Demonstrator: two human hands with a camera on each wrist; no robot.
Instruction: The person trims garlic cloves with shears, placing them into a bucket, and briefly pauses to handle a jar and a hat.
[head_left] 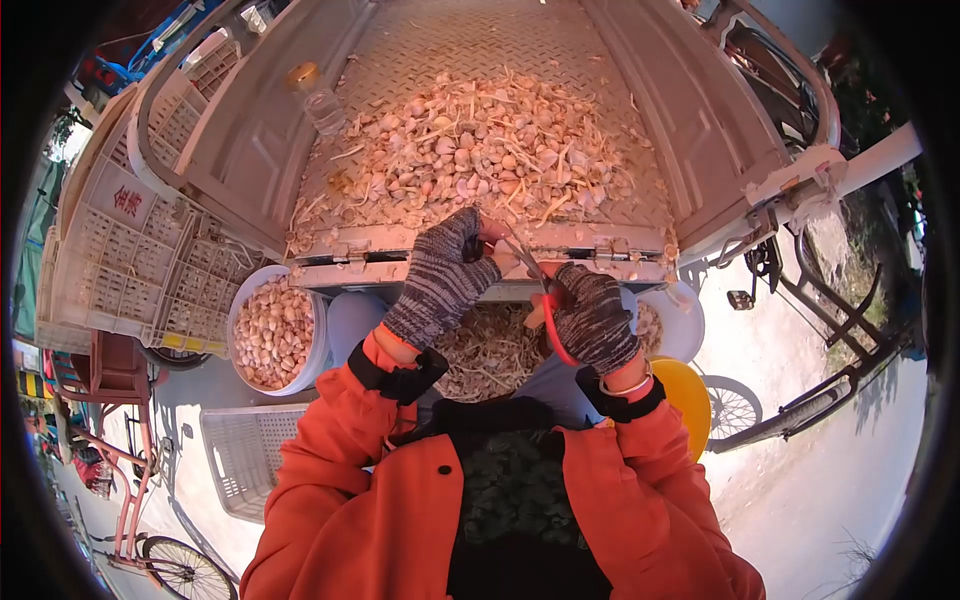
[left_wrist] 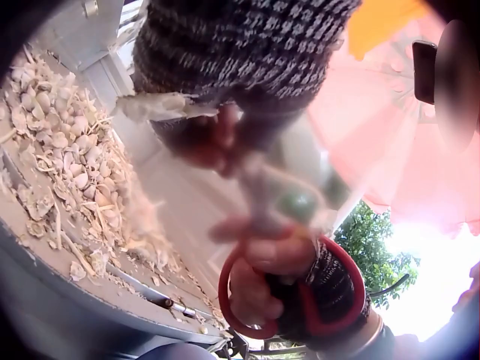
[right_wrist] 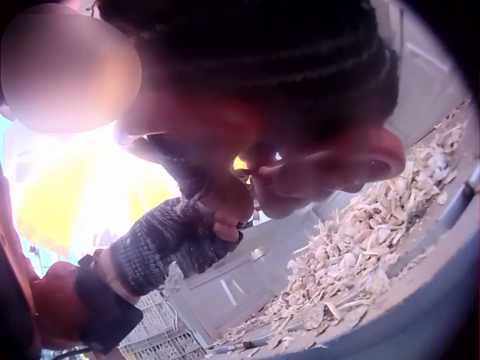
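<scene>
My left hand [head_left: 470, 245], in a grey knitted fingerless glove, pinches a garlic bulb [head_left: 497, 236] at the near edge of the cart bed [head_left: 450, 50]. In the left wrist view a pale bulb [left_wrist: 161, 107] juts from that glove. My right hand [head_left: 570, 305], gloved the same way, grips red-handled scissors [head_left: 549, 325]; their blades reach up towards the bulb. The scissors' red loops [left_wrist: 300, 300] wrap my right fingers in the left wrist view. In the right wrist view my left hand [right_wrist: 176, 240] sits just beyond the blurred right fingers.
A big garlic pile [head_left: 480, 150] covers the metal cart bed, with a plastic bottle [head_left: 318, 95] at its left. A white bucket of garlic [head_left: 272, 335] stands below left, a basin of trimmings [head_left: 490, 350] under my hands. Plastic crates [head_left: 130, 260] at left, bicycle [head_left: 800, 400] at right.
</scene>
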